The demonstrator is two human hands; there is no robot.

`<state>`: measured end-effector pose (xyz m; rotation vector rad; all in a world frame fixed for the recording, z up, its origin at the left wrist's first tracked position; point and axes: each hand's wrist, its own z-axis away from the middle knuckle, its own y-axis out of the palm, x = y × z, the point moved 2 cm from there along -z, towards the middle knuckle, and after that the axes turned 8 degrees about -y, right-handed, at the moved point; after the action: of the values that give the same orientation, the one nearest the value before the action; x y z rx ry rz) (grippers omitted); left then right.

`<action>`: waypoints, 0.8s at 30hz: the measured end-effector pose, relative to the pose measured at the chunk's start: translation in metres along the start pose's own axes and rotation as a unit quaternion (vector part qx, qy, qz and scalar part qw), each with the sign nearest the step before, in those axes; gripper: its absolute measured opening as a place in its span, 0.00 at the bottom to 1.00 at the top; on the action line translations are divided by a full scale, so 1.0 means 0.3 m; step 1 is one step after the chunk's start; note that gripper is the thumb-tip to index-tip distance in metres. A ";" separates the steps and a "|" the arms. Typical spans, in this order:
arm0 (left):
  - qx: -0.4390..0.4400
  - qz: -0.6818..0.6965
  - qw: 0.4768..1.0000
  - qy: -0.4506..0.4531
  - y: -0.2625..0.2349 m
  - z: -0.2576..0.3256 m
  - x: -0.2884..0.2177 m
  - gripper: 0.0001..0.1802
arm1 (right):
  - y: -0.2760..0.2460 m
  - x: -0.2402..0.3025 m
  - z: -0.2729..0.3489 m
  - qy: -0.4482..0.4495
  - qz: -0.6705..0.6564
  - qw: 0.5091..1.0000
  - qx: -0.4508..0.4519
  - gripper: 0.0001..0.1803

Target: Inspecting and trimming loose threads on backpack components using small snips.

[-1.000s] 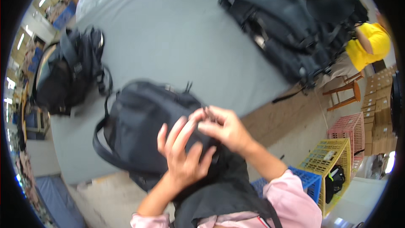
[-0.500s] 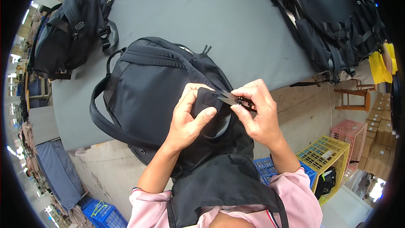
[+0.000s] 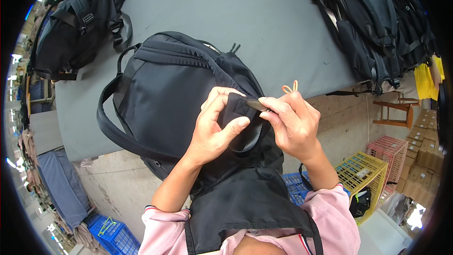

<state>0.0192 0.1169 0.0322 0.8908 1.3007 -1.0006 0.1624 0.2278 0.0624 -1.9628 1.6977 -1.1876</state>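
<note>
Frame centre: strap end [image 3: 235, 108] pinched by left hand [image 3: 214, 130]; small snips [image 3: 257, 105] pinched in right hand [image 3: 292, 127], touching strap from right; black backpack [image 3: 174, 99] beneath.

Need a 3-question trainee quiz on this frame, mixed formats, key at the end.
1. True or false: the left hand pinches a strap end of the black backpack.
2. The right hand holds: A) small snips with an orange loop B) a hammer C) a cup.
3. Fill in: the backpack lies on a ____ table.

Key: 1 true; 2 A; 3 grey.
</note>
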 end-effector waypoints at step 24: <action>-0.039 -0.030 0.998 0.025 0.010 -0.002 0.010 0.19 | 0.024 -0.004 0.010 0.121 -0.059 0.989 -0.053 0.12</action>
<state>0.0219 0.1181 0.0291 0.8259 1.4066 -0.9723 0.1599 0.2260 0.0552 -2.0778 1.8145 -1.4590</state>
